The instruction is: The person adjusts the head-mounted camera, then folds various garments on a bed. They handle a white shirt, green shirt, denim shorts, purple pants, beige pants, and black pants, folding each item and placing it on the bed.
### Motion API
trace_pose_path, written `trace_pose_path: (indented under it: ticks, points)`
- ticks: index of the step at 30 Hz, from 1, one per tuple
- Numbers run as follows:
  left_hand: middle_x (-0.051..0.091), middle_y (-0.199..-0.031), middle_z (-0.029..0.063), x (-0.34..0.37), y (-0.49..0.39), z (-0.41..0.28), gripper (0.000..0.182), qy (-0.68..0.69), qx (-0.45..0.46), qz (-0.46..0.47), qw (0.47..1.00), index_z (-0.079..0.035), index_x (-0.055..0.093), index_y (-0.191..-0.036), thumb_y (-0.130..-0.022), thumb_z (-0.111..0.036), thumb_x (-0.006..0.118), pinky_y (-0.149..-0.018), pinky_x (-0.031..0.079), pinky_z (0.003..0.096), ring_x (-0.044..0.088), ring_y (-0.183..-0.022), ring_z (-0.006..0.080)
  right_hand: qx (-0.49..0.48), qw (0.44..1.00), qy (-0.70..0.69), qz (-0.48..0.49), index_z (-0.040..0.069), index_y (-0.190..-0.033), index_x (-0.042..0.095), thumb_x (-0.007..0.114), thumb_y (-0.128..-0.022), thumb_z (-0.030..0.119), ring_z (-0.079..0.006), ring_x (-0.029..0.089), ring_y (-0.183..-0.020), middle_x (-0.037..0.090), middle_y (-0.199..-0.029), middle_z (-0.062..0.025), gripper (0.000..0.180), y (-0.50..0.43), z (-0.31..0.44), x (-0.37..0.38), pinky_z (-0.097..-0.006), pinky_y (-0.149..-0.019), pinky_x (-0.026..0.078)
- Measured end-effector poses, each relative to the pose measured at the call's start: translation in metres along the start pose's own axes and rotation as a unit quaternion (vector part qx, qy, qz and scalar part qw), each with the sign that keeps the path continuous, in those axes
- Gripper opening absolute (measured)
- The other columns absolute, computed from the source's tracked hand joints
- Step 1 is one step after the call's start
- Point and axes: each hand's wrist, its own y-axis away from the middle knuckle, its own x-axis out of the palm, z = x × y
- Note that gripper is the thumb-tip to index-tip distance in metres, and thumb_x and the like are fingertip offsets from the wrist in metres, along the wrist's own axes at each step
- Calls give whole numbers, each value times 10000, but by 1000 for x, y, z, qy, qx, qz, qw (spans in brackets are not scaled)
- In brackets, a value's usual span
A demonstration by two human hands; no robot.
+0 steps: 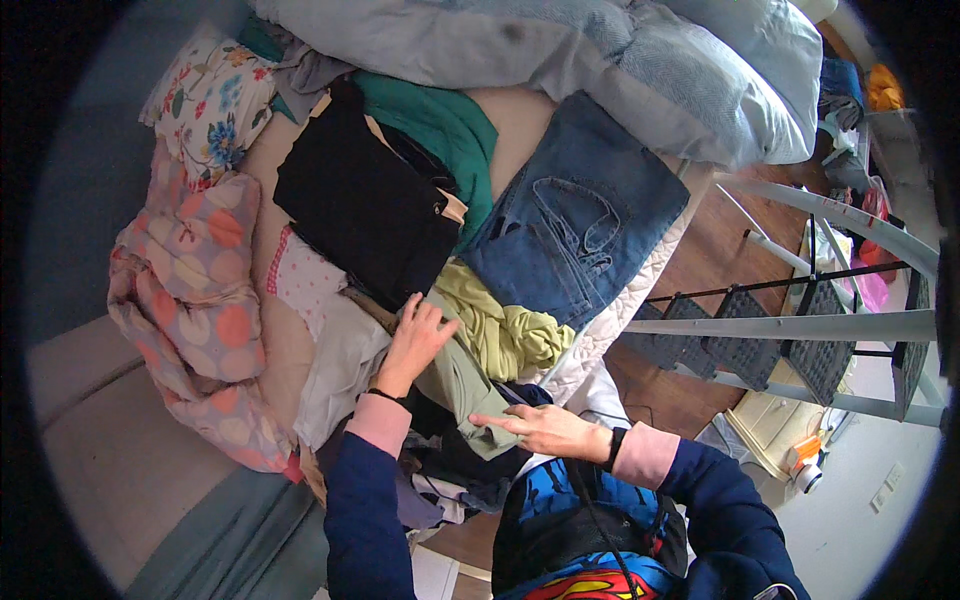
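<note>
My left hand rests at the lower edge of a folded black garment, beside a pale green garment; whether its fingers grip any cloth is hard to tell. My right hand lies over the lower end of the pale green garment, index finger stretched out, its other fingers partly hidden. Folded blue jeans lie to the right of the black garment, with a crumpled yellow-green garment below them. A dark green cloth shows behind the black garment. Grey-white cloth lies left of my left hand.
A light blue quilt is heaped at the bed's far side. Along the left lie a floral pillow and a polka-dot blanket. A metal ladder with dark treads stands at the right, near a cream cabinet.
</note>
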Motion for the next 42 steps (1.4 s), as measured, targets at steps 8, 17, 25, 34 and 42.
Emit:
trace_pose_path:
  ticks: [8,17,25,34,42]
  points:
    - [560,-784,47,-9,7,-2,76,-43,41,-134,989,-138,616,-846,-800,-97,571,-1135,315,469,584,-1026,198,-32,996,69,-36,227,-1562,190,571,-794,28,-254,608,-807,527,-1292,-79,880,25,-3,-17,-334,-624,574]
    - [669,-956,140,-114,96,-55,290,178,-144,-130,965,-33,643,-996,-714,36,642,-1081,394,498,643,-1001,309,118,967,-146,-175,169,-1451,456,527,-976,161,-303,656,-1031,644,-1184,-159,480,63,9,-77,-363,-882,524]
    - [604,-966,153,-155,54,-109,340,403,-225,-149,875,-31,631,-1055,-725,21,693,-741,502,435,615,-896,392,109,955,2,-275,37,-1260,591,532,-809,-76,-298,582,-1162,603,-1263,-152,469,51,-9,-165,-348,-988,477]
    - [629,-850,219,-140,15,-122,254,600,-178,-38,779,42,628,-974,-816,-118,747,-703,494,409,625,-821,399,132,966,70,-212,62,-1161,690,515,-660,-82,-404,636,-1042,653,-1145,-204,550,66,-16,-242,-388,-905,526]
    - [628,-957,242,-90,-17,-167,308,581,-147,-55,799,44,608,-1040,-813,-120,737,-765,505,435,616,-900,431,237,943,121,-200,22,-1090,688,531,-691,-86,-399,641,-1032,641,-1160,-208,443,78,-48,-216,-412,-883,536]
